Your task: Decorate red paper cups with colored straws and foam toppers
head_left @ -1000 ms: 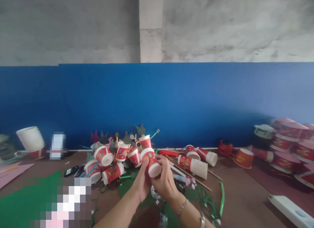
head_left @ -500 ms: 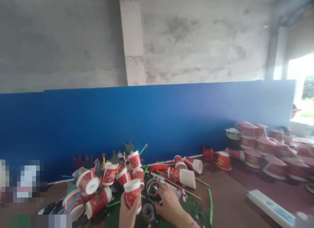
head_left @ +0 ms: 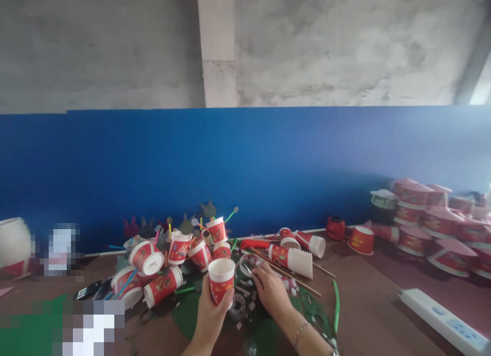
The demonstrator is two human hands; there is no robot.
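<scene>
My left hand (head_left: pixel 215 310) is wrapped round a red and white paper cup (head_left: pixel 221 282), held upright with its open mouth up. The fingers of my right hand (head_left: pixel 270 289) are closed together at the right rim of a roll of clear tape (head_left: pixel 247 265) on the table; the thumb is hidden. Just below that, a second tape roll (head_left: pixel 237 306) lies among small scraps and green pieces. Beyond the held cup is a heap of red paper cups (head_left: pixel 164 286), some with straws and animal-shaped cutouts.
A nested stack of paper cups (head_left: pixel 291 261), thin sticks and a green straw (head_left: pixel 336 307) lie to the right. Further right are a white power strip (head_left: pixel 441 317), an upturned red tub (head_left: pixel 361 240) and piled red tubs (head_left: pixel 441 220). A blue panel (head_left: pixel 245 167) stands behind.
The view has tilted down and turned slightly left. The held cup has tipped so its mouth shows more. My right hand's fingers have drawn closer together at the tape roll.
</scene>
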